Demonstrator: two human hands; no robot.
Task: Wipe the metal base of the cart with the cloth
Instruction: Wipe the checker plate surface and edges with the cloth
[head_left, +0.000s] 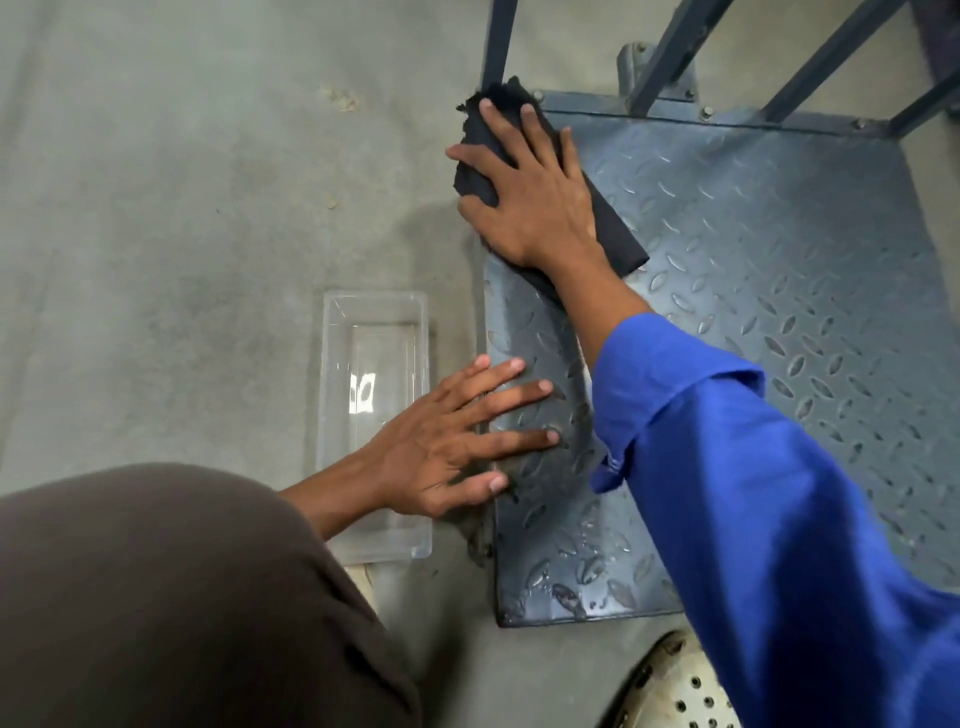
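Note:
The cart's metal base (753, 270) is a grey-blue plate with a raised diamond tread, lying low on the floor at the right. A black cloth (615, 228) is spread over its far left corner. My right hand (530, 192), in a blue sleeve, presses flat on the cloth with fingers spread. My left hand (457, 441) lies flat and open on the plate's near left edge, holding nothing. Wet streaks and droplets show on the plate near its front left corner.
A clear plastic tray (374, 364) sits on the concrete floor (182, 234) just left of the plate, partly under my left hand. Dark metal frame bars (670, 52) rise from the plate's far edge. My knee in brown fabric (182, 597) fills the lower left. A perforated shoe (680, 686) is at the bottom.

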